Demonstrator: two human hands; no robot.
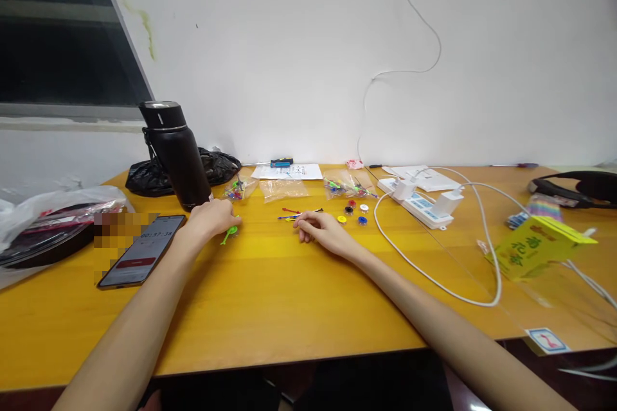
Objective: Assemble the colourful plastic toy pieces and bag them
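Left hand (212, 218) palm down on table (270, 295), just in front of black bottle (176, 154), fingers curled over upper end of green stick (230, 232), can't tell if pinched or only touched, rest of stick flat on wood. Right hand (321, 231) loosely curled, fingertips at thin blue and red sticks (294, 214), grip unclear too. Coloured discs (354, 212) just right of it, phone (142, 250) beside left forearm

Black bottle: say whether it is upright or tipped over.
Upright. The black bottle stands on its base on the table, cap on top, just behind the left hand.
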